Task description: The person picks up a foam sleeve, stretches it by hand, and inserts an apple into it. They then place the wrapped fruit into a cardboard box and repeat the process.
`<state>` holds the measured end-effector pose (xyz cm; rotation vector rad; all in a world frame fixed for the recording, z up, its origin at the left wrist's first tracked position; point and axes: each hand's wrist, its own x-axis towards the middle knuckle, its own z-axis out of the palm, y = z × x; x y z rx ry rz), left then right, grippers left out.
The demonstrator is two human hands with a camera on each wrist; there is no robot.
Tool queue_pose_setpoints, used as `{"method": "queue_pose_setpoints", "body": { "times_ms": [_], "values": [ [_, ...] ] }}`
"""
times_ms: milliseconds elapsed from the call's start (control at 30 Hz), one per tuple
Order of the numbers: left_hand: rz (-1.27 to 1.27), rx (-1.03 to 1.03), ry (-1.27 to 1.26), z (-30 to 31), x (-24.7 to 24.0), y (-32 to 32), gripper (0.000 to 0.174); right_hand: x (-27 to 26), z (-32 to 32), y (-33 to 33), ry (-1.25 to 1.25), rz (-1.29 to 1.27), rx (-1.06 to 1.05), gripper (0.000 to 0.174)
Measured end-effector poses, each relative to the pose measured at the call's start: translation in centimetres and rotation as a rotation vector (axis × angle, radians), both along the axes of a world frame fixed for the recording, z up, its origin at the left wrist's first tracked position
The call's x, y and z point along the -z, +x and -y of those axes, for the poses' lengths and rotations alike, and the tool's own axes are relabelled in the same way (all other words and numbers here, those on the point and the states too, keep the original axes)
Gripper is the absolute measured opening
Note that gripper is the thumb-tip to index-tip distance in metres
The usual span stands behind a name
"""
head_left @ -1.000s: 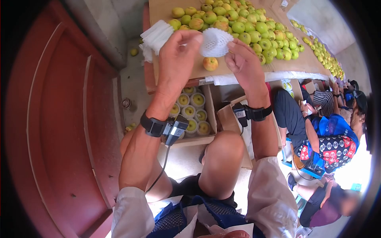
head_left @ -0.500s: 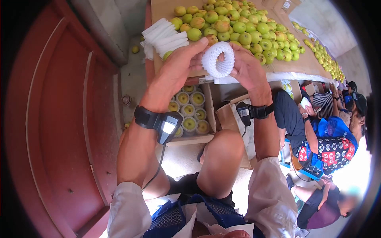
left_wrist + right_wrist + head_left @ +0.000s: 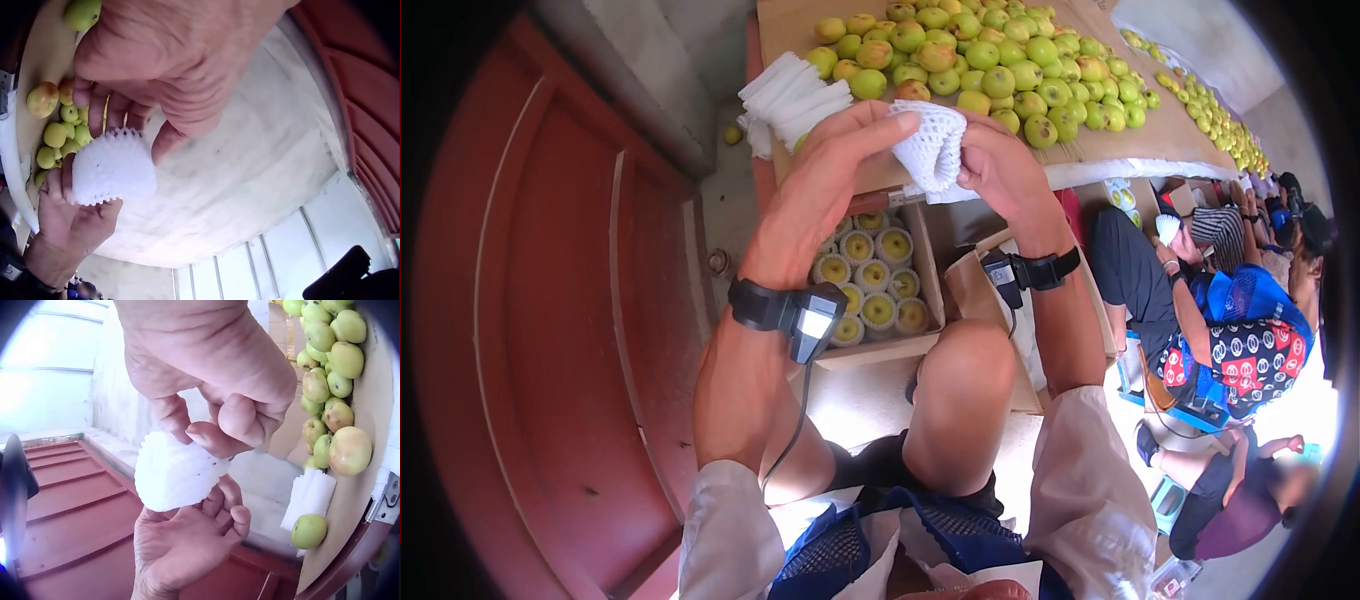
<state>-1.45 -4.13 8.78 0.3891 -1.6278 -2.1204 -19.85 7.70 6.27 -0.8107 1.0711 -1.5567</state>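
Note:
A white foam fruit net (image 3: 930,145), short and sleeve-like with a scalloped edge, is held up between both hands above the front edge of the table. My left hand (image 3: 832,160) grips its left side, thumb on the near face; in the left wrist view the fingers reach along the net's toothed upper edge. From the other side, my right hand (image 3: 1005,165) pinches the net's rim between thumb and fingers, as the right wrist view shows. Nearest the hands on the cardboard lies a yellow-red apple (image 3: 350,451).
A heap of green-yellow apples (image 3: 1025,75) covers the cardboard-topped table (image 3: 1100,155). Stacked flat foam nets (image 3: 795,95) lie at its left. Below stands a carton (image 3: 935,270) of netted apples. A red door (image 3: 550,300) is on the left; other people (image 3: 1230,330) sit at right.
The net, spread between the fingers a second ago, showed a round opening toward me half a second ago; now it is turned sideways and narrower, with both hands still on it.

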Motion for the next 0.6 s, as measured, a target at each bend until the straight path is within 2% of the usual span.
{"method": "queue_pose_setpoints", "body": {
  "times_ms": [167, 300, 333, 433, 467, 600],
  "values": [
    [-0.065, -0.107, -0.150, 0.2, 0.3, -0.8, 0.024, -0.1, 0.2, -0.2, -0.021, -0.024, 0.000, 0.025],
    [-0.233, -0.061, -0.005, 0.9, 0.1, -1.5, 0.017, -0.9, 1.3, -0.9, -0.190, -0.010, -0.019, 0.025],
    [-0.245, -0.040, 0.036, 1.0, 0.0, -1.4, 0.017, -1.3, 1.5, -1.3, -0.218, -0.009, -0.073, 0.026],
    [-0.240, -0.017, 0.065, 1.1, -0.1, -1.5, 0.019, -2.0, 1.8, -0.6, -0.266, 0.071, -0.050, 0.027],
    [-0.241, -0.014, 0.056, 1.1, -0.1, -1.6, 0.020, -1.3, 2.0, -1.5, -0.280, 0.073, -0.107, 0.042],
    [-0.213, 0.002, 0.053, 1.5, 0.8, -2.0, 0.019, -1.3, 2.1, -1.3, -0.275, 0.226, -0.103, 0.035]
  ]
}}
